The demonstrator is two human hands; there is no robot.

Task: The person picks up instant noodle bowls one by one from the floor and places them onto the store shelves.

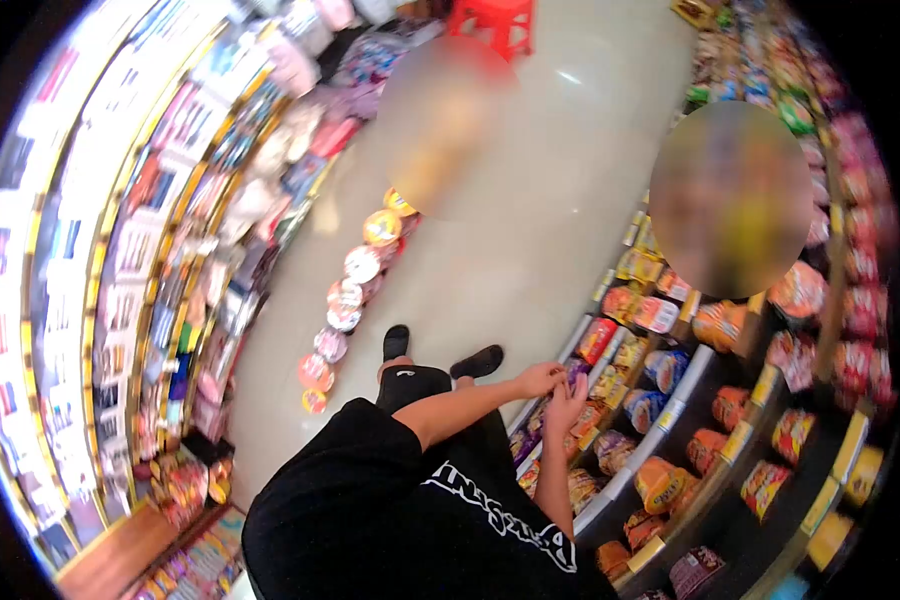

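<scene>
My left hand [541, 380] reaches out to the lower shelf on the right, its fingers curled together. Whatever they hold, if anything, is too small to make out. Close beside it, my right hand [566, 408] is raised with its fingers stretched upward, nearly touching the left. Just beyond the fingertips is a purple packet [577, 371] in the shelf row; whether a hand touches it is unclear. A red packet [597, 341] lies a little farther along. Blue-wrapped noodle cups [646, 409] stand on the shelf to the right of my hands.
Stepped shelves with orange noodle tubs [662, 484] and packets run along the right. Stacked round tubs [345, 298] form a line on the floor [490, 260] left of my feet. Left shelves [120, 330] hold boxed goods. A red stool [494, 22] stands far ahead. Two areas are blurred.
</scene>
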